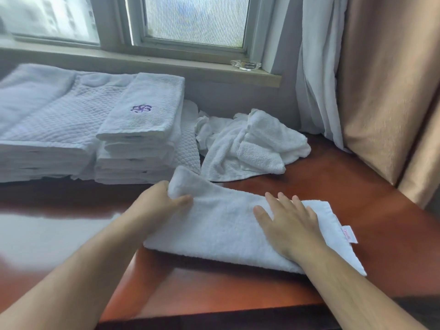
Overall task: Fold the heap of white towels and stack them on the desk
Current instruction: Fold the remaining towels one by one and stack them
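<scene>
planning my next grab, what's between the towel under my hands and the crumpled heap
Only bare red-brown desk between towel and heap, shown in the head view.

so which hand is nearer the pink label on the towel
Right. The right hand presses flat on the towel just left of the pink label; the left hand grips the opposite end.

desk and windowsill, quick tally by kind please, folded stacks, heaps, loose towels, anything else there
folded towel stacks: 2
crumpled towel heap: 1
half-folded towel: 1
glass ashtray: 1
total: 5
</scene>
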Tool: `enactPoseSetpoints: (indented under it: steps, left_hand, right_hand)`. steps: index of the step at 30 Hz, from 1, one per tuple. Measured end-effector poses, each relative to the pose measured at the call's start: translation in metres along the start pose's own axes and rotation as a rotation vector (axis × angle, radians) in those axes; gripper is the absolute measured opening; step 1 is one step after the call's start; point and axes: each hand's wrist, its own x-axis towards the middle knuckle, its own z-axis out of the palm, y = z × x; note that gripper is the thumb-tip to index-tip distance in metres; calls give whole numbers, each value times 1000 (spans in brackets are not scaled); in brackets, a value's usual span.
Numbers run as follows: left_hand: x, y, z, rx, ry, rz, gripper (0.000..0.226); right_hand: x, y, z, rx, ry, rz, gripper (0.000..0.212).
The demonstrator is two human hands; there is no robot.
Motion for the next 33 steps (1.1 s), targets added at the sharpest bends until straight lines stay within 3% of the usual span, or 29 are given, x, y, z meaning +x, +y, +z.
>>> enactPoseSetpoints:
  steps: [4, 8, 10, 13, 18, 23, 28, 30, 33]
  left_hand:
    - [-5, 9, -14, 184, 87, 176, 24]
    - [-14, 33, -45, 215, 188, 346, 38]
    - [-24, 49, -66, 270, 211, 448, 40]
    - [-40, 68, -100, 387, 188, 534, 42]
    - [-53, 84, -145, 552, 223, 569, 54]
    - [-65, 86, -178, 597, 332, 564, 74]
    - [-75, 76, -208, 661, 519, 590, 77]
    - [-77, 67, -219, 583, 619, 608, 74]
    - [-78, 48, -233, 225, 753, 647, 77]
  right_hand:
    - [11, -17, -16, 27, -126, -36, 97]
    - [29, -42, -55, 303, -187, -357, 123]
    - [33, -58, -76, 542, -161, -471, 110]
    - [39, -86, -97, 880, -231, -605, 69]
    - [32, -131, -119, 965, -392, -801, 44]
    - [23, -158, -128, 1022, -422, -847, 43]
    - [11, -188, -136, 1103, -406, -879, 32]
    - [8, -203, -138, 1165, -377, -877, 29]
    - [7, -225, -142, 1262, -328, -883, 33]
